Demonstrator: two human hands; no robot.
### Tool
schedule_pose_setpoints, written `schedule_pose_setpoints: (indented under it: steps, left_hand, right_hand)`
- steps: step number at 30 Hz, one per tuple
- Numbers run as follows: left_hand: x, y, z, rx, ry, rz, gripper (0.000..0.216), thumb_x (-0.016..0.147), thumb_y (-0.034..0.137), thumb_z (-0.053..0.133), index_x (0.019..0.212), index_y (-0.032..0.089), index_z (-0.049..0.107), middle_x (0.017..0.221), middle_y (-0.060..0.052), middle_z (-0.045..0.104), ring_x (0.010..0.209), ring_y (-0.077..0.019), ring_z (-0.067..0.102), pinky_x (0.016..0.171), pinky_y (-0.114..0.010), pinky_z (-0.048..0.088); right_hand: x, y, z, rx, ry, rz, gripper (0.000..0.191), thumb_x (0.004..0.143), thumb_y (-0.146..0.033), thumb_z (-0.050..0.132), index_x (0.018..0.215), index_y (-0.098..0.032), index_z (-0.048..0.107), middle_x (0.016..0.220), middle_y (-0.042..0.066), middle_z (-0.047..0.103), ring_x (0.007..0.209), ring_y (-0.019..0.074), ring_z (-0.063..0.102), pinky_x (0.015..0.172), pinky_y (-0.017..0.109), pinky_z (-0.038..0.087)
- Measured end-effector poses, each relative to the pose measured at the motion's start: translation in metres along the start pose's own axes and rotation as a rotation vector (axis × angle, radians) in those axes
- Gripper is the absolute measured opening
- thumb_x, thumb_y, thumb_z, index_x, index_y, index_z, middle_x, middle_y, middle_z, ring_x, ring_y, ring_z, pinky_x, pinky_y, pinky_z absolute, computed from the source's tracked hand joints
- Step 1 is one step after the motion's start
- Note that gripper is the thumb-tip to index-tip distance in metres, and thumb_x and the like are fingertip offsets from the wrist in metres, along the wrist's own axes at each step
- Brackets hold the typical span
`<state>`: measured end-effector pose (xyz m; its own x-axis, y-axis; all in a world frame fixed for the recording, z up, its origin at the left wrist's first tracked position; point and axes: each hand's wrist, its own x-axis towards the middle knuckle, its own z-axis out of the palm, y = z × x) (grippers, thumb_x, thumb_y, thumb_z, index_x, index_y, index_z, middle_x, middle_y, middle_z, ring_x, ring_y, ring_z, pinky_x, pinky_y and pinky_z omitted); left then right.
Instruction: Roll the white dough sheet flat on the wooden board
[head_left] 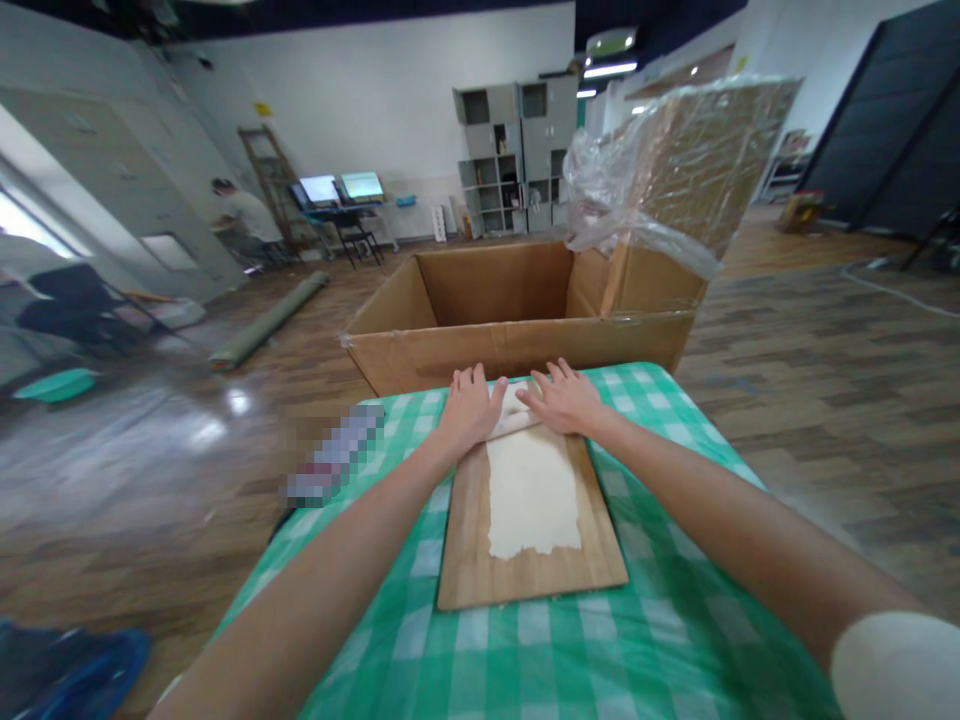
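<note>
On a wooden board (469,565) lies a thin, pale sheet of dough (534,495) with ragged edges. A light rolling pin (514,426) rests across the far part of the dough. My left hand (472,410) lies over the pin's left end, fingers spread and stretched forward. Over the right end is my right hand (564,398), its fingers also apart and extended. Both palms hide the pin's ends, and its middle shows between the thumbs. Neither hand's fingers are wrapped round the pin.
A green-and-white checked cloth (405,640) covers the table. A pixelated object (336,455) lies at its left edge. Beyond the table stands a large open cardboard box (450,352). A rolled green mat (270,320) is on the floor; a person (251,215) sits far left.
</note>
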<state>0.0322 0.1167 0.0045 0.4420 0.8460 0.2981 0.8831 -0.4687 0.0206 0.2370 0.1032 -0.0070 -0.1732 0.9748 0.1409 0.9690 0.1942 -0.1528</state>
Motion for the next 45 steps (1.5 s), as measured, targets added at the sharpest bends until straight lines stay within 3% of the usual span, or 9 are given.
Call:
schedule_pose_setpoints:
  steps: [4, 9, 14, 19, 26, 35, 40, 43, 45]
  left_hand:
    - [-0.04, 0.02, 0.002, -0.004, 0.036, -0.004, 0.065, 0.111, 0.051, 0.031, 0.155, 0.004, 0.041, 0.16, -0.025, 0.049, 0.155, -0.0354, 0.04, 0.127, -0.053, 0.031]
    - [-0.092, 0.032, -0.018, -0.176, 0.104, 0.023, 0.061, 0.109, 0.048, 0.037, 0.157, 0.01, 0.036, 0.166, -0.021, 0.041, 0.159, -0.0323, 0.031, 0.129, -0.052, 0.029]
    - [-0.153, 0.033, -0.053, -0.412, 0.201, 0.074, 0.045, 0.106, 0.042, 0.05, 0.145, 0.019, 0.051, 0.147, -0.016, 0.055, 0.142, -0.0299, 0.051, 0.12, -0.051, 0.043]
    - [-0.193, 0.032, -0.072, -0.455, 0.04, 0.131, 0.023, 0.103, 0.034, 0.056, 0.121, 0.024, 0.068, 0.123, -0.009, 0.066, 0.117, -0.0255, 0.067, 0.103, -0.041, 0.055]
    - [-0.195, 0.029, -0.063, -0.335, -0.049, 0.277, 0.02, 0.103, 0.03, 0.062, 0.119, 0.023, 0.072, 0.125, -0.009, 0.067, 0.113, -0.0231, 0.067, 0.099, -0.036, 0.056]
    - [-0.18, 0.021, -0.049, 0.05, -0.011, 0.591, 0.012, 0.104, 0.018, 0.058, 0.102, 0.019, 0.07, 0.105, -0.009, 0.071, 0.099, -0.0245, 0.068, 0.091, -0.038, 0.056]
    - [-0.17, 0.021, -0.043, -0.198, -0.016, 0.342, 0.017, 0.105, 0.024, 0.053, 0.102, 0.019, 0.069, 0.1, -0.009, 0.073, 0.092, -0.0251, 0.071, 0.084, -0.038, 0.058]
    - [-0.162, 0.021, -0.041, -0.42, 0.013, 0.18, 0.019, 0.098, 0.015, 0.05, 0.1, 0.018, 0.069, 0.098, -0.009, 0.074, 0.091, -0.0247, 0.072, 0.087, -0.038, 0.058]
    - [-0.159, 0.02, -0.042, -0.498, 0.031, 0.177, 0.025, 0.087, 0.006, 0.051, 0.1, 0.018, 0.069, 0.098, -0.007, 0.075, 0.093, -0.0231, 0.071, 0.089, -0.036, 0.058]
  right_hand:
    - [-0.039, 0.002, -0.001, -0.027, 0.073, -0.083, 0.08, 0.107, -0.071, 0.022, 0.158, -0.014, 0.046, 0.162, 0.024, 0.047, 0.153, 0.0399, 0.037, 0.119, 0.054, 0.034]
    - [-0.085, 0.009, -0.012, -0.03, 0.109, -0.278, 0.059, 0.109, -0.062, 0.039, 0.15, -0.021, 0.054, 0.157, 0.017, 0.054, 0.146, 0.0349, 0.046, 0.118, 0.054, 0.034]
    - [-0.108, 0.012, -0.016, -0.022, 0.072, -0.216, 0.025, 0.108, -0.035, 0.054, 0.123, -0.019, 0.067, 0.139, 0.016, 0.065, 0.131, 0.0311, 0.057, 0.109, 0.043, 0.042]
    - [-0.126, 0.006, -0.02, 0.027, 0.115, -0.047, 0.022, 0.107, -0.028, 0.051, 0.119, -0.013, 0.063, 0.123, 0.019, 0.068, 0.106, 0.0309, 0.067, 0.084, 0.037, 0.048]
    - [-0.164, -0.001, -0.042, 0.171, 0.077, 0.025, 0.015, 0.099, -0.031, 0.059, 0.095, -0.019, 0.066, 0.087, 0.006, 0.074, 0.079, 0.0219, 0.069, 0.063, 0.029, 0.037]
    - [-0.198, -0.031, -0.049, 0.435, 0.079, -0.027, 0.016, 0.092, -0.033, 0.067, 0.083, -0.02, 0.069, 0.076, 0.001, 0.071, 0.068, 0.0175, 0.061, 0.06, 0.028, 0.033]
    - [-0.192, -0.041, -0.037, 0.423, 0.145, -0.185, 0.024, 0.083, -0.04, 0.081, 0.095, -0.021, 0.073, 0.094, 0.004, 0.072, 0.086, 0.0223, 0.066, 0.076, 0.031, 0.046]
    - [-0.188, -0.041, -0.028, 0.387, 0.174, -0.267, 0.038, 0.078, -0.035, 0.086, 0.111, -0.022, 0.073, 0.108, 0.006, 0.071, 0.097, 0.0243, 0.067, 0.087, 0.033, 0.05]
    - [-0.186, -0.037, -0.022, 0.324, 0.17, -0.271, 0.034, 0.082, -0.027, 0.079, 0.115, -0.023, 0.074, 0.113, 0.006, 0.071, 0.097, 0.0232, 0.068, 0.088, 0.033, 0.051]
